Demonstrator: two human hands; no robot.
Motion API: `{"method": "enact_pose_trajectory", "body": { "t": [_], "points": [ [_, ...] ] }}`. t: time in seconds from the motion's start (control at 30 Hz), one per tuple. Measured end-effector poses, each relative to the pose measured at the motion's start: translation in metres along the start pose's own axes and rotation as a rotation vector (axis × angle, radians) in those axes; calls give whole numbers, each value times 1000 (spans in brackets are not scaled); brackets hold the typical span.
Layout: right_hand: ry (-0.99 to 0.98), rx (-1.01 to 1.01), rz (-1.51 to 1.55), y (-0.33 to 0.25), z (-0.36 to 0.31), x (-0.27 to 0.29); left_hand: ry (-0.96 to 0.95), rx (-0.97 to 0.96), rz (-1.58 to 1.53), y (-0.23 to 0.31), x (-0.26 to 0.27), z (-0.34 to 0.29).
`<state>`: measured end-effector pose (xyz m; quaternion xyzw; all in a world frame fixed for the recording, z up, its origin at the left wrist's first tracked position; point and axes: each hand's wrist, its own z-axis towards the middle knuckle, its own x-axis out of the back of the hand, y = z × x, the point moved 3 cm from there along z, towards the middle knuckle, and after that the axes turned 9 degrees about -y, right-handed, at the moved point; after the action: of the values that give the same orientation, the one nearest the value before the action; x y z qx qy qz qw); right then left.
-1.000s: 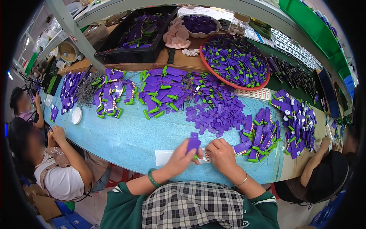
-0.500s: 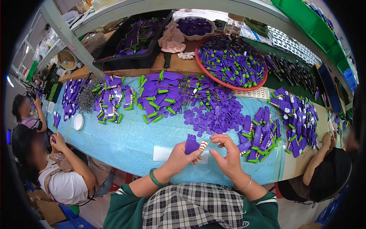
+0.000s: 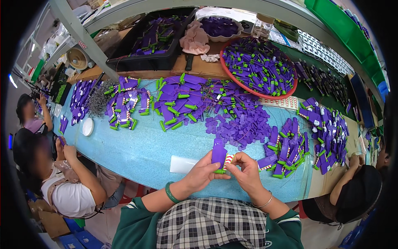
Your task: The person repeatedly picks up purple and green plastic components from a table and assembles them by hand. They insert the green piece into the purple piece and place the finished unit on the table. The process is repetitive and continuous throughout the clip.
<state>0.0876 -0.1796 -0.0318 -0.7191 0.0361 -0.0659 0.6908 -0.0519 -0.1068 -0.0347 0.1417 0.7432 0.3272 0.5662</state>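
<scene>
Close to the table's near edge, my left hand (image 3: pixel 202 171) is closed around a flat purple plastic piece (image 3: pixel 218 152) with a green end, held upright. A strip with red-and-white chevrons (image 3: pixel 229 159) runs along the piece's right side. My right hand (image 3: pixel 247 171) pinches at that strip, thumb and forefinger together on its edge; whether the strip is fully stuck down is hard to see. Behind my left wrist lies a white rectangular sheet (image 3: pixel 180 164). Beyond the hands spreads a heap of small purple tabs (image 3: pixel 240 126).
Purple-and-green pieces are heaped at the right (image 3: pixel 286 149) and far left (image 3: pixel 124 103). At the back stand a red basin (image 3: pixel 262 96) full of them and a black crate (image 3: pixel 143 63). A white lid (image 3: pixel 88 127) lies left. Co-workers sit on both sides; a shelf post (image 3: pixel 85 45) rises at left.
My right hand has come in from apart, its fingers closing on the chevron strip. The purple piece has turned in my left hand, so its green end now shows.
</scene>
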Motion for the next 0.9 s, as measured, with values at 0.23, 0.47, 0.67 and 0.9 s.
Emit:
{"method": "enact_pose_trajectory", "body": {
  "t": [0.23, 0.47, 0.67, 0.9],
  "points": [
    [21, -4, 2, 0, 0, -2, -8, -1, -7, 0, -2, 0],
    [22, 41, -107, -1, -1, -1, -32, 1, -7, 2, -5, -1],
    [15, 66, -115, 0, -3, -3, 26, 15, 340, 3, -7, 0],
    [96, 205, -285, -3, -7, 2, -18, -26, 329, -4, -8, -1]
  ]
}}
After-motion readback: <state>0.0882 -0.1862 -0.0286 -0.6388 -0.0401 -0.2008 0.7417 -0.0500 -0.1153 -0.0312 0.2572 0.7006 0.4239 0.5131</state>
